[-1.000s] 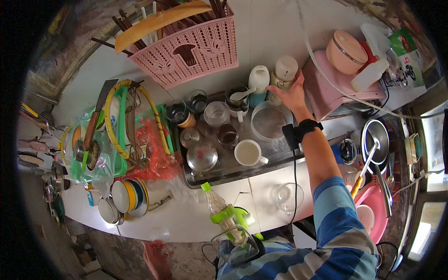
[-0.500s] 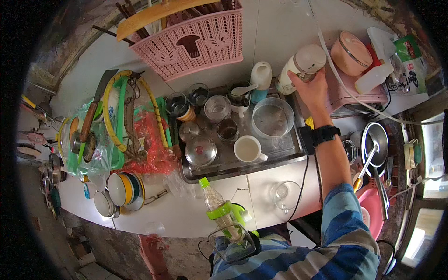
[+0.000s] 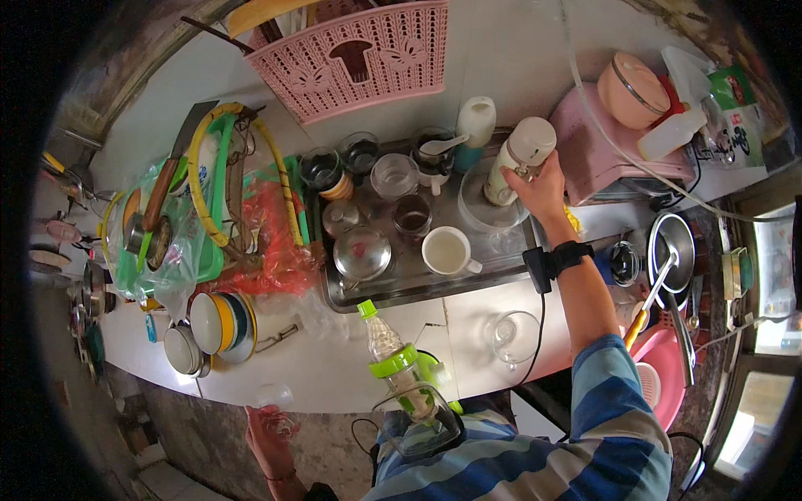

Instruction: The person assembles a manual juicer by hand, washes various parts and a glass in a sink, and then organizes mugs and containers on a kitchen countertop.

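Observation:
My right hand is wrapped round a white lidded flask. The flask leans over the back right of a dark metal tray, partly covering a clear round bowl. Down at the lower left, below the table edge, my left hand has its fingers round a clear glass. On the tray near the flask stand a white mug, a dark glass cup, a clear jar and a round metal lidded pot. A white and teal bottle is behind them.
A pink woven basket of utensils stands at the back. Left are a yellow-wrapped hoop, a red plastic bag and stacked enamel bowls. A clear glass vessel and green-capped bottle are near. Pans hang right.
My right hand has brought the flask left and nearer, from beside the tray to over the clear bowl. My left hand has shifted slightly, still with the glass.

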Tool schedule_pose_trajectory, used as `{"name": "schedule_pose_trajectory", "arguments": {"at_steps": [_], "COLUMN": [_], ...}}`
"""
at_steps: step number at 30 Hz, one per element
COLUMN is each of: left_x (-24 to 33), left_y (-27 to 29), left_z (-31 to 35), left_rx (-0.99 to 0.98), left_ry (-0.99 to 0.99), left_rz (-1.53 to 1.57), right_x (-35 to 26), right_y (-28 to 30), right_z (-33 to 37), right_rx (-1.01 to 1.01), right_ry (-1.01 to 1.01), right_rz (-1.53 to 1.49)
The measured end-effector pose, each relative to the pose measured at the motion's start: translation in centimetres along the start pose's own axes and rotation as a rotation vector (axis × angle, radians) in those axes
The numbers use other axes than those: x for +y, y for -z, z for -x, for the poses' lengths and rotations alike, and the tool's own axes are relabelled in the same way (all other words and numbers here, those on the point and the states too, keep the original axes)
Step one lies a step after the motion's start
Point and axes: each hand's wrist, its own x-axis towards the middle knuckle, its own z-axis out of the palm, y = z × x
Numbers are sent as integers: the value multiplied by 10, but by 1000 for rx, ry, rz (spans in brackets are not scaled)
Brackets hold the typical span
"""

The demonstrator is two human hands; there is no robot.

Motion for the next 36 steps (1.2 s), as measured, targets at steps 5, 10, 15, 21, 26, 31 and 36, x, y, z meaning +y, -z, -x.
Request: {"name": "schedule_pose_trajectory", "arguments": {"at_steps": [5,10,15,21,26,31,36], "left_x": [-9,-8,-12,-10,-10,-14,-19], "left_y": [5,-2,0,-1,-2,6,11], "left_z": [-7,-6,-6,-8,-9,-6,-6], "left_rx": [26,24,74,46,85,74,110], "left_ry": [16,2,37,15,2,27,42], "left_rz": [59,43,56,58,65,84,90], "right_x": [2,9,-31,-63,-50,-64,-66], "right_y": [-8,-7,-4,-45,-82,-79,-75], "right_z": [-1,10,42,2,-53,-73,-66], "right_rx": [4,45,268,2,85,-114,-125], "right_ry": [-7,115,141,463,130,-180,-79], "right_rz": [90,167,78,130,346,300,253]}}
